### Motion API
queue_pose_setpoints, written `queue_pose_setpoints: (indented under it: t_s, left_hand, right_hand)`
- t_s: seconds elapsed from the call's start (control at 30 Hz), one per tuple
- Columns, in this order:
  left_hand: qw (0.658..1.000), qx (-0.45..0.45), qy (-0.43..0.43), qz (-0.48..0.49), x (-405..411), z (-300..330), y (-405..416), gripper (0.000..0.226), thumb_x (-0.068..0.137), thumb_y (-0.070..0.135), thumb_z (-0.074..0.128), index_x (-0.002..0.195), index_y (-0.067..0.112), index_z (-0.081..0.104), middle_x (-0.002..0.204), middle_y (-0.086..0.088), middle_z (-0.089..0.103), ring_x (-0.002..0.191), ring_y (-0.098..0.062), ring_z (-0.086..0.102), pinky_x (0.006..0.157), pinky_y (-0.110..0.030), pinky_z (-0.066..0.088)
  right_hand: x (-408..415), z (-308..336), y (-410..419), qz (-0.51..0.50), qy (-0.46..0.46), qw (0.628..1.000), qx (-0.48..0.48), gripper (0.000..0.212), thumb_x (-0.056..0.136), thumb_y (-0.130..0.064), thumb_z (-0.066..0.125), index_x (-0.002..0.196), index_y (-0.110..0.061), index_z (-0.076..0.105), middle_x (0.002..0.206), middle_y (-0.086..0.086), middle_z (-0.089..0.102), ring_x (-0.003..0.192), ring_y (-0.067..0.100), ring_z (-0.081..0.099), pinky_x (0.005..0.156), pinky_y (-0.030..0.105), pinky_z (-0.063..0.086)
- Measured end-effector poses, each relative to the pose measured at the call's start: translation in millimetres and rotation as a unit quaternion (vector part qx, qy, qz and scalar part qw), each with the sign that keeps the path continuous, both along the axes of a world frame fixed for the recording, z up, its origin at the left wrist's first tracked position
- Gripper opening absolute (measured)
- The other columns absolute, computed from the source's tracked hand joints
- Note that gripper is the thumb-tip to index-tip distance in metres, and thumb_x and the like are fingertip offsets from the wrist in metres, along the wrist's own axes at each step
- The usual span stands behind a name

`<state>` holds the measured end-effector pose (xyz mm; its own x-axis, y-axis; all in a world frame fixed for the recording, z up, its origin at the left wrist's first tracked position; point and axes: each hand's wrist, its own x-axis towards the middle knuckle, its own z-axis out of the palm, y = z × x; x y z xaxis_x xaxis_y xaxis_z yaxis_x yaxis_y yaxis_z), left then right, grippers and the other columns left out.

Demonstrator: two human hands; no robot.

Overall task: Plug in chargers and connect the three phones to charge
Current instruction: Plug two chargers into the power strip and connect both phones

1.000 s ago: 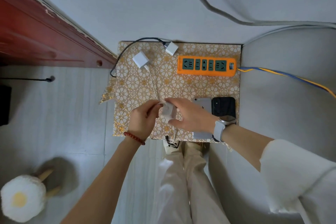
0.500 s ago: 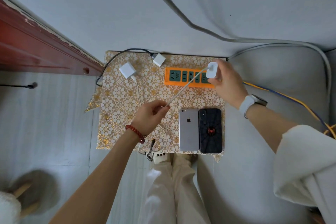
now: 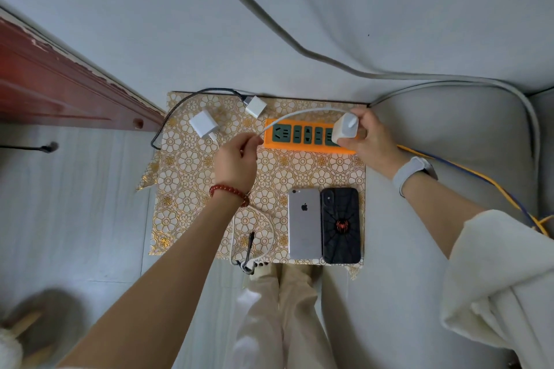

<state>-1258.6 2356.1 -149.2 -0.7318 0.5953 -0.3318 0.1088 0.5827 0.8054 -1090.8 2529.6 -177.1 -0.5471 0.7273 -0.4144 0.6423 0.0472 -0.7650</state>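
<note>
- Holding a white charger (image 3: 345, 128), the right hand (image 3: 370, 136) keeps it over the right end of the orange power strip (image 3: 305, 136); whether its pins are in a socket I cannot tell.
- The left hand (image 3: 235, 160) pinches the white cable (image 3: 299, 115) of this charger, which arches above the strip.
- Two more white chargers (image 3: 203, 124) lie beyond the left hand.
- A silver phone (image 3: 304, 223) and a black phone (image 3: 341, 225) lie side by side below the right hand, at the near edge of the tabletop (image 3: 186, 189).
</note>
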Motion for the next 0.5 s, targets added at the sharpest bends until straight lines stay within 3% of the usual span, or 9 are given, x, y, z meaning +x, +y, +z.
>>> queue_pose_setpoints:
  t_s: [0.17,0.23,0.37,0.5]
  left_hand:
    - [0.999,-0.018,0.019,0.028,-4.8,-6.5,4.7,0.020,0.091,0.015,0.046,0.088,0.012,0.066,0.056,0.009,0.050,0.048,-0.008,0.042,0.037,-0.008,0.032]
    - [0.999,-0.017,0.021,0.024,-5.4,-6.2,5.3,0.020,0.092,0.015,0.046,0.086,0.015,0.065,0.056,0.008,0.050,0.047,-0.008,0.042,0.038,-0.010,0.033]
    - [0.999,-0.020,0.041,0.025,-7.5,-5.0,3.8,0.020,0.092,0.015,0.045,0.086,0.013,0.064,0.057,0.009,0.051,0.048,-0.007,0.044,0.043,-0.015,0.037]
    - [0.998,-0.019,0.058,0.035,-12.4,-5.9,0.4,0.020,0.092,0.015,0.044,0.087,0.013,0.064,0.059,0.010,0.052,0.050,-0.005,0.046,0.044,-0.011,0.037]
  right_hand:
    - [0.4,-8.0,-0.8,0.030,0.011,0.999,-0.044,0.049,0.070,0.003,0.070,0.105,-0.022,0.046,0.110,0.008,0.059,0.101,0.026,0.058,0.085,0.035,0.048]
    - [-0.4,-9.9,-1.1,0.055,-0.013,0.998,0.000,0.048,0.070,0.002,0.070,0.108,-0.017,0.049,0.108,0.008,0.059,0.100,0.028,0.057,0.084,0.039,0.049]
    - [-8.1,-8.7,-4.6,0.103,-0.064,0.986,0.117,0.045,0.069,-0.007,0.073,0.109,-0.011,0.053,0.108,0.011,0.060,0.097,0.028,0.055,0.077,0.032,0.042]
    - [-9.4,-1.9,-7.3,0.111,-0.028,0.990,0.086,0.042,0.081,-0.019,0.064,0.119,-0.007,0.051,0.113,0.013,0.056,0.102,0.025,0.050,0.090,0.039,0.044]
